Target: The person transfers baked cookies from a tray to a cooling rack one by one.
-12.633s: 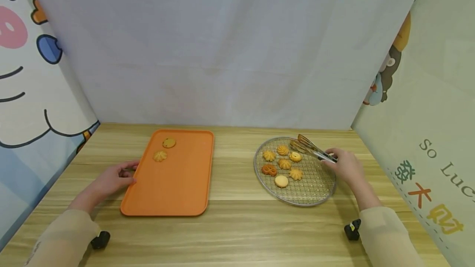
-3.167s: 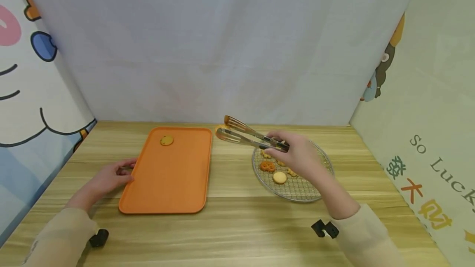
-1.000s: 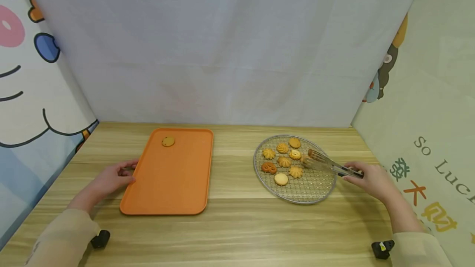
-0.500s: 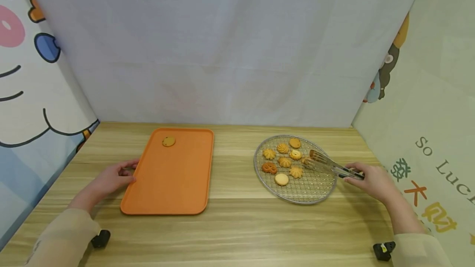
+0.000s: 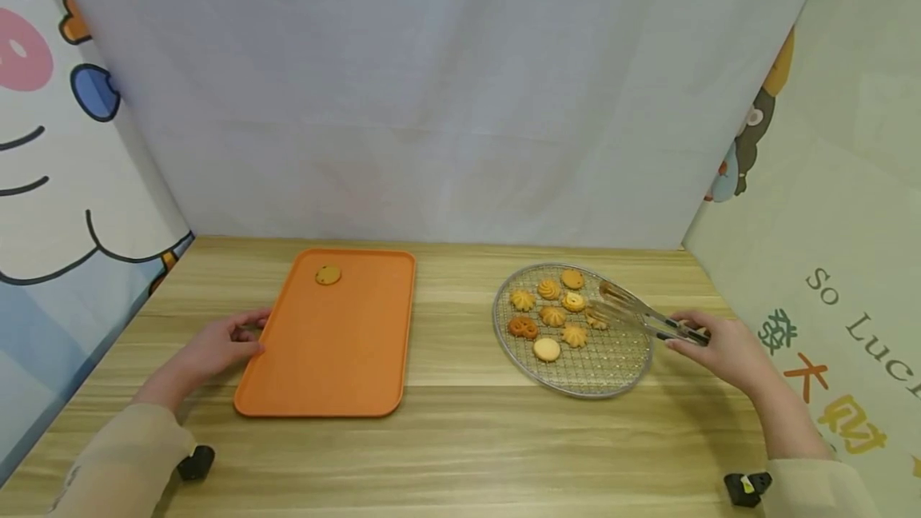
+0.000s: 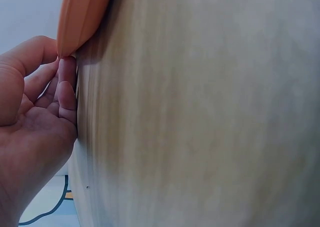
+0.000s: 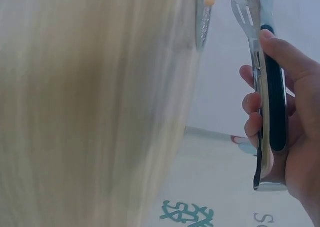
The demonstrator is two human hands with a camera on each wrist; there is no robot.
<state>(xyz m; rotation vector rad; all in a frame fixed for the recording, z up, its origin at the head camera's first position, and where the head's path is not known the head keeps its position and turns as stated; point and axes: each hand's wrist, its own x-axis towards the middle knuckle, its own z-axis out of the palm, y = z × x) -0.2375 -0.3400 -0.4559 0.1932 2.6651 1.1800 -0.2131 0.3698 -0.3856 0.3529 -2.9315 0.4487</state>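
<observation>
My left hand (image 5: 216, 350) pinches the left edge of the orange tray (image 5: 338, 350), thumb over the rim in the left wrist view. A round cookie with dark specks (image 5: 328, 275) lies near the tray's far left corner. With my right hand (image 5: 727, 354) I hold metal tongs (image 7: 272, 97) by their dark grips. Their slotted ends stand apart over the right part of a round wire rack (image 5: 604, 370). A small golden cookie (image 5: 597, 322) lies on the mesh, partly hidden by the lower tong end.
Several other cookies lie on the rack's left half, among them a pretzel-shaped one (image 5: 523, 328), a plain round one (image 5: 547, 350) and a ring-topped one (image 5: 573, 301). Wooden table (image 5: 460, 454) runs between tray and rack. A white cloth (image 5: 432, 102) hangs behind.
The flower-shaped cookie left the tray in the tongs and went right to the rack. The tongs have just spread, letting the cookie lie on the mesh. My left hand stayed at the tray.
</observation>
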